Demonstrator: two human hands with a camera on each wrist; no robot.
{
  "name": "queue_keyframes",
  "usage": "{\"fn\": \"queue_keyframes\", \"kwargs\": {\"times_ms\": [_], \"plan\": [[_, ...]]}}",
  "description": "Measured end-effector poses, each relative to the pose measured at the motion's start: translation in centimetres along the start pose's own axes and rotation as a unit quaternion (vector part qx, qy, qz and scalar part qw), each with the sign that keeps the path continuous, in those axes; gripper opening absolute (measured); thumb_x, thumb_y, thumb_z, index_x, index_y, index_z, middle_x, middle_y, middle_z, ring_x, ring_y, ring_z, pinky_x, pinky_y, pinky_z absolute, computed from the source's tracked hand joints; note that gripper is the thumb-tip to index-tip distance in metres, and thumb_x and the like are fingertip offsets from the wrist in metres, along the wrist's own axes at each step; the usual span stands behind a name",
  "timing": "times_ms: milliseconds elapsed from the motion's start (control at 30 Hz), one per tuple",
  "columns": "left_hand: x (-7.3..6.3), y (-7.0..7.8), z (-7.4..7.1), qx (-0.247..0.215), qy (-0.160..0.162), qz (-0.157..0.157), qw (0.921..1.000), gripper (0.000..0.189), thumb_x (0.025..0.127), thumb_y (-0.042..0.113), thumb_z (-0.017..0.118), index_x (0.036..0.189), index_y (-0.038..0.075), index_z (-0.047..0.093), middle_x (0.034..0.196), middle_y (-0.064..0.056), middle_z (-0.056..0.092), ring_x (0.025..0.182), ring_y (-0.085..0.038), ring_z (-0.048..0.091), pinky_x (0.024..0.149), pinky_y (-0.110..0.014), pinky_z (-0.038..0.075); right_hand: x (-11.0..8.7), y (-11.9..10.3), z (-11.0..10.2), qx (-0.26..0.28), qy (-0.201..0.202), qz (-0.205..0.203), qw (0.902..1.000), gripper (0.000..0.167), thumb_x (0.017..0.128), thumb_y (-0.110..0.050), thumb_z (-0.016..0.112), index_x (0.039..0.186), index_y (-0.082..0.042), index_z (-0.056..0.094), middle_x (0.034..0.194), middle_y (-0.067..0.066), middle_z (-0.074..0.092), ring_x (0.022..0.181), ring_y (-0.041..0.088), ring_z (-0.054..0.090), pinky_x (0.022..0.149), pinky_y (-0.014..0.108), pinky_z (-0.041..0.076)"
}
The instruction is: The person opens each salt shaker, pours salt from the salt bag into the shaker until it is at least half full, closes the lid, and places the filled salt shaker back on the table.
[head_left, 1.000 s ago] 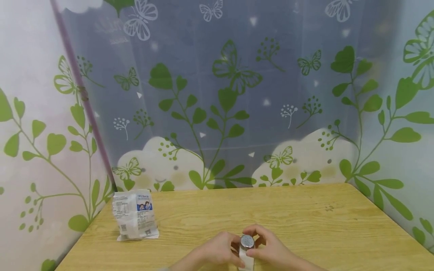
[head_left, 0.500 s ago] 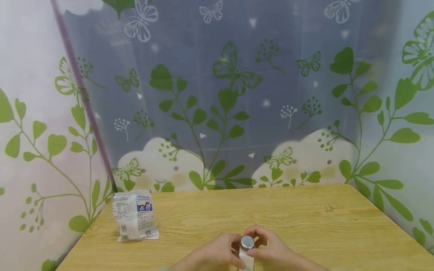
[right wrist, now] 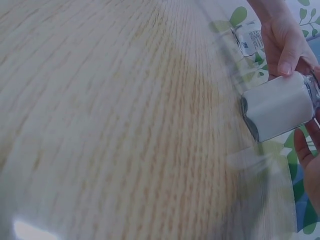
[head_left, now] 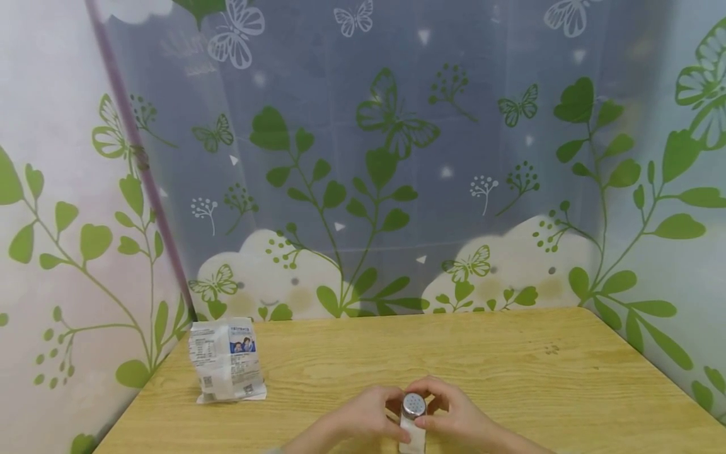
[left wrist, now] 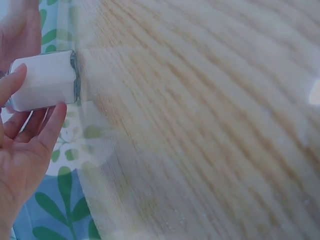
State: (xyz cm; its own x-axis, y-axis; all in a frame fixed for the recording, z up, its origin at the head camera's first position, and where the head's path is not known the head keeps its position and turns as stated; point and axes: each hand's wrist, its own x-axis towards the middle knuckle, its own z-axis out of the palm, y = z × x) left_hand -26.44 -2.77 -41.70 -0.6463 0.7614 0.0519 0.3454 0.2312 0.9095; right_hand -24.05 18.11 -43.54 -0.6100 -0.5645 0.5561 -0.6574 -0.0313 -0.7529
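A glass salt shaker [head_left: 413, 436] with white contents and a holed metal cap [head_left: 414, 405] is held upright between both hands at the bottom of the head view. My left hand [head_left: 365, 413] grips the body, its thumb low on the near side. From the other side, my right hand [head_left: 462, 419] pinches around the cap with thumb and curled fingers. In the left wrist view the shaker's glass body [left wrist: 45, 80] lies sideways, its base near the wood. The right wrist view shows the left thumb [right wrist: 287, 67] pressed on the glass.
A white printed packet [head_left: 229, 362] stands at the left of the wooden table [head_left: 510, 366]. Behind the table hangs a grey-blue curtain [head_left: 317, 189] with green leaves and butterflies. More patterned cloth borders both sides.
Both hands stay around the shaker in nearly the same place. The left thumb sits slightly higher on the glass, and the cap's holes show more clearly than a second ago.
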Motion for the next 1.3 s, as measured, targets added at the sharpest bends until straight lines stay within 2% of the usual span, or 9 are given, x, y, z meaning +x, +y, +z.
{"fn": "queue_keyframes", "kwargs": {"times_ms": [133, 267, 400, 567, 700, 867, 1133, 1300], "plan": [[0.04, 0.12, 0.01, 0.004, 0.002, -0.005, 1.0000, 0.034, 0.073, 0.000, 0.074, 0.104, 0.001, 0.062, 0.089, 0.006, 0.064, 0.083, -0.004, 0.060, 0.072, -0.018, 0.049, 0.01, -0.07, 0.05, -0.005, 0.006, 0.013, 0.9999, 0.030, 0.085, 0.003, 0.063, 0.114, 0.003, 0.055, 0.105, 0.006, 0.059, 0.090, 0.007, 0.053, 0.069, 0.030, 0.049], [0.06, 0.17, 0.10, 0.008, 0.006, 0.000, 1.0000, 0.033, 0.072, 0.000, 0.074, 0.103, 0.001, 0.063, 0.086, 0.007, 0.064, 0.081, -0.003, 0.059, 0.071, -0.017, 0.049, 0.02, -0.16, 0.14, -0.008, 0.013, 0.044, 0.9989, 0.028, 0.084, -0.001, 0.065, 0.109, 0.002, 0.054, 0.101, -0.002, 0.059, 0.086, 0.005, 0.053, 0.069, 0.029, 0.049], [0.09, 0.22, 0.02, 0.004, 0.002, 0.000, 1.0000, 0.032, 0.072, 0.001, 0.074, 0.102, 0.000, 0.063, 0.086, 0.007, 0.064, 0.081, -0.003, 0.060, 0.071, -0.017, 0.049, -0.01, -0.37, 0.08, -0.004, 0.007, 0.054, 0.9985, 0.032, 0.084, -0.002, 0.065, 0.113, 0.002, 0.053, 0.103, 0.003, 0.058, 0.087, 0.007, 0.052, 0.069, 0.029, 0.049], [0.10, 0.27, -0.14, 0.001, -0.002, -0.003, 1.0000, 0.032, 0.073, 0.002, 0.074, 0.103, 0.000, 0.064, 0.086, 0.006, 0.065, 0.081, -0.003, 0.060, 0.072, -0.017, 0.049, -0.02, -0.45, -0.08, 0.013, -0.006, 0.035, 0.9993, 0.034, 0.086, 0.002, 0.060, 0.120, 0.004, 0.053, 0.110, 0.013, 0.056, 0.093, 0.008, 0.052, 0.070, 0.029, 0.049], [0.08, 0.22, -0.12, 0.000, -0.004, 0.003, 1.0000, 0.030, 0.073, 0.002, 0.074, 0.101, -0.001, 0.064, 0.085, 0.007, 0.065, 0.081, -0.003, 0.060, 0.072, -0.017, 0.049, 0.00, -0.19, -0.01, 0.007, 0.005, 0.034, 0.9994, 0.030, 0.085, 0.002, 0.063, 0.114, 0.003, 0.056, 0.106, 0.006, 0.059, 0.088, 0.008, 0.053, 0.069, 0.028, 0.049], [0.07, 0.11, -0.12, 0.000, -0.008, 0.007, 0.9999, 0.028, 0.073, 0.002, 0.073, 0.100, 0.000, 0.065, 0.086, 0.007, 0.065, 0.081, -0.003, 0.060, 0.072, -0.017, 0.049, -0.04, 0.11, 0.07, -0.002, 0.013, 0.063, 0.9979, 0.029, 0.083, -0.002, 0.066, 0.110, 0.000, 0.055, 0.103, -0.003, 0.059, 0.085, 0.007, 0.053, 0.068, 0.027, 0.048], [0.12, 0.12, -0.10, 0.004, -0.003, 0.002, 1.0000, 0.033, 0.073, 0.001, 0.074, 0.105, -0.001, 0.064, 0.087, 0.006, 0.065, 0.082, -0.004, 0.061, 0.072, -0.018, 0.050, -0.08, -0.06, 0.00, 0.006, -0.006, 0.038, 0.9992, 0.031, 0.087, 0.002, 0.059, 0.118, 0.002, 0.056, 0.111, 0.013, 0.057, 0.096, 0.008, 0.052, 0.069, 0.031, 0.050], [0.16, 0.14, 0.01, 0.005, -0.001, -0.002, 1.0000, 0.034, 0.073, 0.000, 0.074, 0.106, 0.000, 0.064, 0.087, 0.006, 0.065, 0.081, -0.004, 0.060, 0.072, -0.018, 0.050, -0.17, -0.26, 0.18, 0.003, 0.009, 0.056, 0.9984, 0.026, 0.088, 0.000, 0.060, 0.113, 0.000, 0.057, 0.109, 0.009, 0.059, 0.092, 0.008, 0.052, 0.067, 0.029, 0.048]]}}
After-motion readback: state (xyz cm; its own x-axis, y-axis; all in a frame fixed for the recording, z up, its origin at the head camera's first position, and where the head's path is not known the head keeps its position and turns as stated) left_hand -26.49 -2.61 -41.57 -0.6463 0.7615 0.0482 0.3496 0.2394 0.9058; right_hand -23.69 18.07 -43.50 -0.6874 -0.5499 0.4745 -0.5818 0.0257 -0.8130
